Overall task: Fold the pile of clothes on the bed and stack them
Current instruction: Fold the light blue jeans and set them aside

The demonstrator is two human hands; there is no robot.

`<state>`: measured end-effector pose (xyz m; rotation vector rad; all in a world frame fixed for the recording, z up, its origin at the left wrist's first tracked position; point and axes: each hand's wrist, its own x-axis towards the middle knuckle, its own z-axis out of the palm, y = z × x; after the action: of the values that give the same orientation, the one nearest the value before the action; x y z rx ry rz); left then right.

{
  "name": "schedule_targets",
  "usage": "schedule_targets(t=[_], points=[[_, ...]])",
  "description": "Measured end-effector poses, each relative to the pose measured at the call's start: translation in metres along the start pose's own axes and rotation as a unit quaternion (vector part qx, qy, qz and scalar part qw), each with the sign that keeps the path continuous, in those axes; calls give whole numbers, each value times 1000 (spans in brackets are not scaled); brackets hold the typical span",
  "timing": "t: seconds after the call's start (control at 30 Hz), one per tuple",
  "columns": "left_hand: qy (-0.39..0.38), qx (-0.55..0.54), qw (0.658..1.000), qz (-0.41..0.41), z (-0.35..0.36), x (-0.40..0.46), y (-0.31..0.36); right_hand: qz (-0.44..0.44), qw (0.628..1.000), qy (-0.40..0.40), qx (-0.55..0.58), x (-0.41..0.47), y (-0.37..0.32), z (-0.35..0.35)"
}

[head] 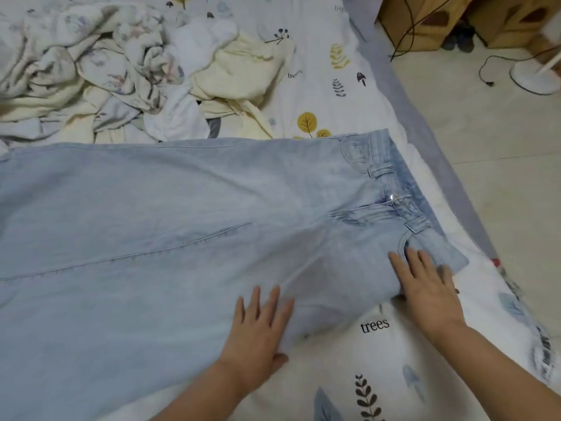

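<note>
Both hands, left hand (258, 326) and right hand (425, 284), press flat with straight fingers on pale jeans (182, 223) at lower centre of the frame.

A pair of pale blue jeans (182, 238) lies spread flat across the bed (349, 95), waistband toward the bed's right edge. The left hand (258, 332) presses flat on the near leg with straight fingers (273, 302). The right hand (428, 287) rests flat near the waistband pocket. Behind the jeans sits a rumpled pile of clothes (121, 74), cream, white and perhaps floral-printed. A white fan base (534, 77) stands on the floor.
</note>
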<state>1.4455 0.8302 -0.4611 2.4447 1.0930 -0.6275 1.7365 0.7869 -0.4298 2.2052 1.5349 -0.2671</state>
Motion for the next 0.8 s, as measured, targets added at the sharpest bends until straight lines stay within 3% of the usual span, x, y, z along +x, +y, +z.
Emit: schedule_targets(t=[0.13,0.27,0.4,0.5,0.67,0.73,0.8], points=[[37,37,999,6,-21,-4,9,-83,994,9,-71,7,11,-6],[139,42,987,66,-22,-11,5,-110,992,39,-48,-2,23,-26],[88,-67,989,98,-35,-29,-5,-113,983,143,31,-20,41,-42],[57,-137,987,60,-30,-24,-14,-119,977,175,-4,-30,39,-25],[140,-226,964,-17,-28,-1,-17,-115,977,181,-10,-27,24,1],[136,-228,963,-44,-25,5,-18,-138,974,180,-12,-23,21,2],[125,-189,974,-20,-23,5,-17,-157,967,201,-2,-21,22,-1]])
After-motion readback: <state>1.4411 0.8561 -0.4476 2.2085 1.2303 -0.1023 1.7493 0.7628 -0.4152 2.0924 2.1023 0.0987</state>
